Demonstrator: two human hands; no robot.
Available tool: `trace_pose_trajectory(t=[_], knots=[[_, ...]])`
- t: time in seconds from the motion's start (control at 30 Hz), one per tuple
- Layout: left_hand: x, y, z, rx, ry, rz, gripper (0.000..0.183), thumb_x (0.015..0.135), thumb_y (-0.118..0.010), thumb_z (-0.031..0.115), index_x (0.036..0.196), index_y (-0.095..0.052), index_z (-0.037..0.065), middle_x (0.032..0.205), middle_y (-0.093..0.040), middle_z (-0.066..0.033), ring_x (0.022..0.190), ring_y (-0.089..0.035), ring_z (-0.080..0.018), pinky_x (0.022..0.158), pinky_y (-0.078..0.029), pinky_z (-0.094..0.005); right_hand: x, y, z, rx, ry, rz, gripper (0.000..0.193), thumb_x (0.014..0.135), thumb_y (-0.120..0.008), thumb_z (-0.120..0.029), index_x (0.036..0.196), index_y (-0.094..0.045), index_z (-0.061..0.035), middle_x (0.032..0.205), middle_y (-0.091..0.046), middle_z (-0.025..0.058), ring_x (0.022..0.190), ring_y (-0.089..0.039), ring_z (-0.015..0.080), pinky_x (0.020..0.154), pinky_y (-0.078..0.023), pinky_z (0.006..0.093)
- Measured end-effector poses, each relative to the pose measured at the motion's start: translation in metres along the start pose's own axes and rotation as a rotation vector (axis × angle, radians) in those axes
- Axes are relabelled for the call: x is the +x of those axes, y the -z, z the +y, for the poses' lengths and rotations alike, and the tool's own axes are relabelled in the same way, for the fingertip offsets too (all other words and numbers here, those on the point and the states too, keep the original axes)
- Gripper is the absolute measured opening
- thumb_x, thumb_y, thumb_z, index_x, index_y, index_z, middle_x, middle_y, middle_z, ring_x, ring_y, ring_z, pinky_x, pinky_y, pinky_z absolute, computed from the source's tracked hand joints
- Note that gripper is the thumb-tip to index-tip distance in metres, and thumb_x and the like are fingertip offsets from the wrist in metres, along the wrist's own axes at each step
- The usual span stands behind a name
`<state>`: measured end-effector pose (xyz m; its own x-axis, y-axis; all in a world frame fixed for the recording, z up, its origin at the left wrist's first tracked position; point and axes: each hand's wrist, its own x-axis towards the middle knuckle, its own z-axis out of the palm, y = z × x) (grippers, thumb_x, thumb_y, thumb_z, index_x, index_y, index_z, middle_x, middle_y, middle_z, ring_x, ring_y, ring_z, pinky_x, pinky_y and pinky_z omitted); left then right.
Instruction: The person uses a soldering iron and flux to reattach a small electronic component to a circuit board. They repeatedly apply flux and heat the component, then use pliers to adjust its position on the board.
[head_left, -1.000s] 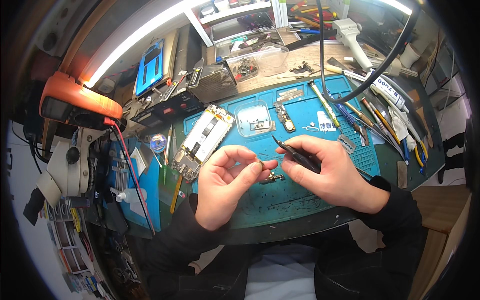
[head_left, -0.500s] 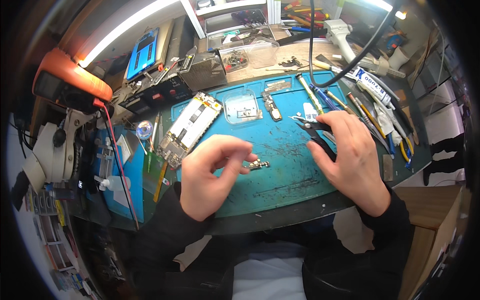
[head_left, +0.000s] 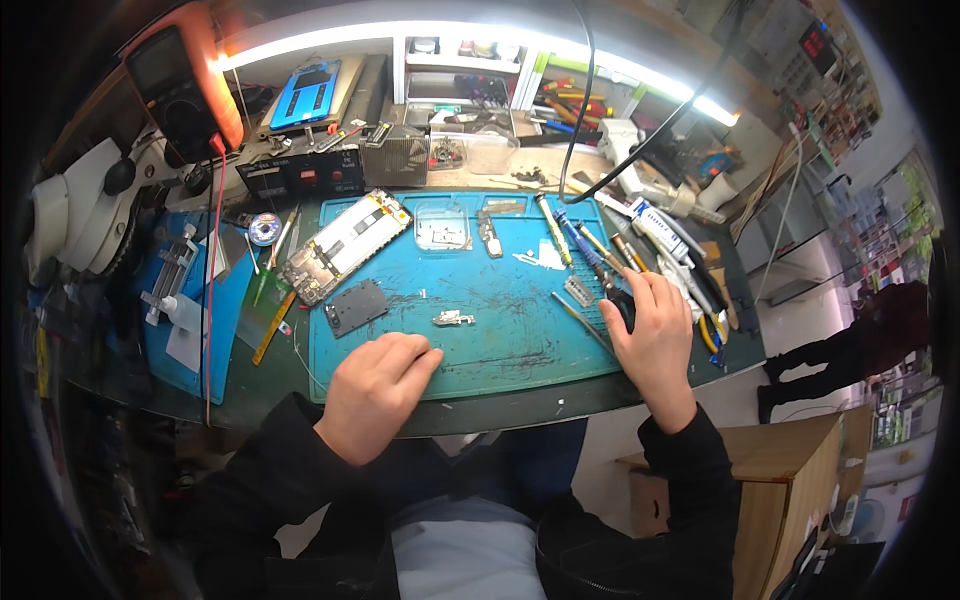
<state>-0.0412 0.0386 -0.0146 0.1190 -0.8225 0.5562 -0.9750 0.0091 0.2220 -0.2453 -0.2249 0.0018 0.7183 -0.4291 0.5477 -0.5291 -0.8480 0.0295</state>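
The camera sits on the person's head, at the left of a pair, and looks forward and steeply down over the work table point(head_left: 480, 413). From this height, it takes in the whole blue mat point(head_left: 540, 300), with the left hand point(head_left: 377, 388) and the right hand point(head_left: 655, 335) at middle nearness. The person's own shirt point(head_left: 465, 550) fills the bottom edge, seen from above. Farther away, the view reaches the shelf point(head_left: 465, 62) behind, and on the right the floor point(head_left: 735, 385). The wide lens bends the table's front edge, and its rim is dark.
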Motion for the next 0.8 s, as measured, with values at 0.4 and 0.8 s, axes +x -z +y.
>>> trace_pose_trajectory(t=[0.4,0.8], knots=[[-0.002,-0.01,-0.007,-0.213,0.087,0.043,0.019,0.082,-0.07,-0.001,0.1,-0.072,0.003,0.099,-0.069,-0.0085,0.093,-0.065,-0.029,0.08,-0.054,-0.0383,0.076,-0.033,0.081,0.105,0.062,-0.08,0.02,0.091,-0.067,-0.017,0.109,-0.071,-0.0092,0.094,-0.072,0.0124,0.092,-0.069,0.0331,0.079,-0.055,0.0421],[-0.016,0.001,-0.018,-0.366,0.251,0.101,0.02,0.084,-0.073,0.0,0.104,-0.071,0.003,0.104,-0.069,-0.0103,0.098,-0.065,-0.0308,0.086,-0.053,-0.0386,0.118,-0.069,0.054,-0.087,0.337,0.151,0.019,0.086,-0.07,-0.013,0.103,-0.068,-0.0049,0.085,-0.069,0.012,0.08,-0.068,0.0249,0.066,-0.056,0.0362]])
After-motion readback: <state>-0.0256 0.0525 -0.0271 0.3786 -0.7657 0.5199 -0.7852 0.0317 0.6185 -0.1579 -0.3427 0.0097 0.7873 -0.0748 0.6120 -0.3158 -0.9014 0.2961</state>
